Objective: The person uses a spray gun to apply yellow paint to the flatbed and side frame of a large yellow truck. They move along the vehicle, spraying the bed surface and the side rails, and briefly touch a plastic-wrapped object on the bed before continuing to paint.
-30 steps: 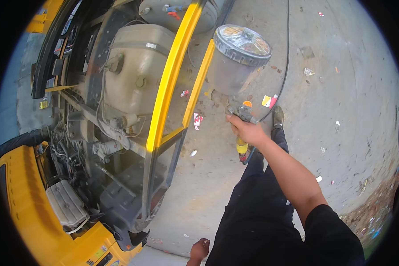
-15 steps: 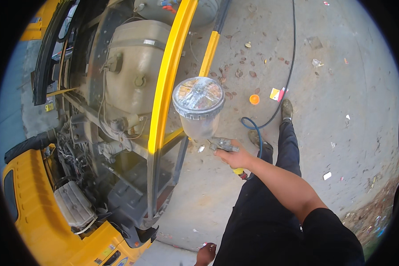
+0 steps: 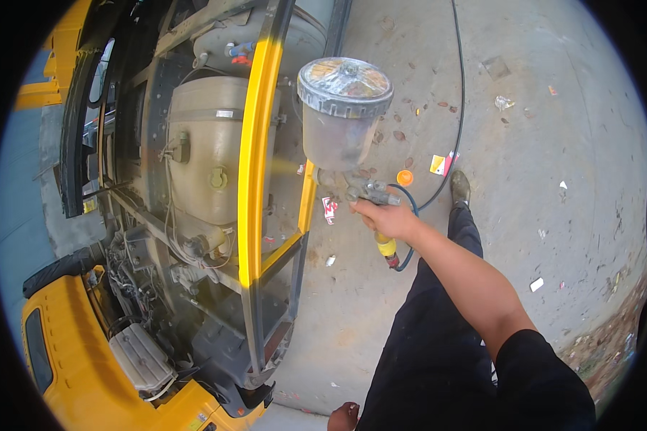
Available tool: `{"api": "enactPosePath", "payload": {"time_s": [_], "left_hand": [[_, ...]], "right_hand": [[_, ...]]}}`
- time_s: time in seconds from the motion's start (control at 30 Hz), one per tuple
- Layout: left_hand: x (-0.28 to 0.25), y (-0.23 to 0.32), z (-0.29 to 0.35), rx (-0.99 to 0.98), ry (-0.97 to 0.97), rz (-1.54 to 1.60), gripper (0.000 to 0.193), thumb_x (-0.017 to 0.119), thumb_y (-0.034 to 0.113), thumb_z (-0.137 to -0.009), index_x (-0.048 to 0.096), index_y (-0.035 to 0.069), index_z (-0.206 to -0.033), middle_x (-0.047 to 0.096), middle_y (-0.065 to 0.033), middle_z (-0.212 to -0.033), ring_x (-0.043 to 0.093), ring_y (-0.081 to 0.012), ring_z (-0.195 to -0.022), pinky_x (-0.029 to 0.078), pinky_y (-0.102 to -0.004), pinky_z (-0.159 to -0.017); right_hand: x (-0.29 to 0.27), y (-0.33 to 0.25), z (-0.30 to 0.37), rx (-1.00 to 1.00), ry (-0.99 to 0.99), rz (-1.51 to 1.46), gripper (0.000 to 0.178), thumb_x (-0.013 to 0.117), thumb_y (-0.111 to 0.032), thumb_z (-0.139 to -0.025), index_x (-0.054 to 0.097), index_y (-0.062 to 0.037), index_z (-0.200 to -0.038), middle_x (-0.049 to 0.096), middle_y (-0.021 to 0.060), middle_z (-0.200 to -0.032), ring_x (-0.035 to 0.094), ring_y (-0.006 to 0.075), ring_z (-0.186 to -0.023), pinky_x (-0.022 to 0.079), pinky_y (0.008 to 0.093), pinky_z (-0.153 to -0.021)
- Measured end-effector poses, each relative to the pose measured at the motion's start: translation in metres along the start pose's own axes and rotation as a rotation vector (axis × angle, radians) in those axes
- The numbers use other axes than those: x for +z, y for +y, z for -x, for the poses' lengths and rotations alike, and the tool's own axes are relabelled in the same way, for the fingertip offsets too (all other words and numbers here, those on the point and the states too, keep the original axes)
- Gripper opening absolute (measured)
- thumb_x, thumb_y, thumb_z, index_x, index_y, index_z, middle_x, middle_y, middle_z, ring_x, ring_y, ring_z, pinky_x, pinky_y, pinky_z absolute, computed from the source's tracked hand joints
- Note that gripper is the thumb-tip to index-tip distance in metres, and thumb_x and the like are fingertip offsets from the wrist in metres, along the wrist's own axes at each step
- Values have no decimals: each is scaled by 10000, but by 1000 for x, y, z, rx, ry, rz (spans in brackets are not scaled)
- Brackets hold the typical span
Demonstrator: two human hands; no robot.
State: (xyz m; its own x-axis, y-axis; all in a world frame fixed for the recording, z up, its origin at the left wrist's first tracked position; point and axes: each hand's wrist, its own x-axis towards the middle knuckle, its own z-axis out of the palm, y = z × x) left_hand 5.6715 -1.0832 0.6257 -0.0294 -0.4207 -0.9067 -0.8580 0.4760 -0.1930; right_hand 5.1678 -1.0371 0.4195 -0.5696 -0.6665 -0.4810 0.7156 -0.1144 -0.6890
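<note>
My right hand point(image 3: 394, 220) is closed round the handle of a paint spray gun point(image 3: 372, 191). On top of the gun sits a cloudy lidded cup point(image 3: 341, 129), its lid smeared with paint. A yellow fitting point(image 3: 386, 248) under the handle joins a dark hose point(image 3: 461, 86). The nozzle faces left, and a faint yellow mist hangs between it and a metal frame beam point(image 3: 254, 165). That beam is bright yellow along its middle and dark grey towards both ends. My left hand point(image 3: 343, 416) hangs low at the bottom edge, partly cut off, its fingers unclear.
Behind the beam stands a large beige tank point(image 3: 212, 147) with pipes and cables. A yellow truck cab point(image 3: 86, 352) is at lower left. The hose trails over the concrete floor past my shoe point(image 3: 461, 188). An orange cap point(image 3: 405, 178), leaves and scraps of litter lie there.
The spray gun has moved up and slightly right in view, held in my right hand. Yellow mist now shows in front of its nozzle. The whole view has shifted, showing the beam's grey upper part.
</note>
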Motion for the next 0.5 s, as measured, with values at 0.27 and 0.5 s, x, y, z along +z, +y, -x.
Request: {"api": "enactPosePath", "payload": {"time_s": [0.27,0.5], "left_hand": [[-23,69,16,165,89,-5,264,460,319,-943,628,120,-986,654,-216,-860,614,-442,-816,495,-514,-702],[-34,131,31,174,56,40,323,414,369,-949,618,118,-971,647,-215,-866,599,-458,-828,485,-513,-706]], "right_hand": [[-44,-69,-35,-11,56,-53,236,619,-256,-868,593,-40,-775,462,-9,-536,414,82,-470,338,263,-455],[-73,-129,-69,-44,128,-13,250,630,-261,-869,577,-43,-758,470,-15,-558,417,80,-475,338,264,-445]]}}
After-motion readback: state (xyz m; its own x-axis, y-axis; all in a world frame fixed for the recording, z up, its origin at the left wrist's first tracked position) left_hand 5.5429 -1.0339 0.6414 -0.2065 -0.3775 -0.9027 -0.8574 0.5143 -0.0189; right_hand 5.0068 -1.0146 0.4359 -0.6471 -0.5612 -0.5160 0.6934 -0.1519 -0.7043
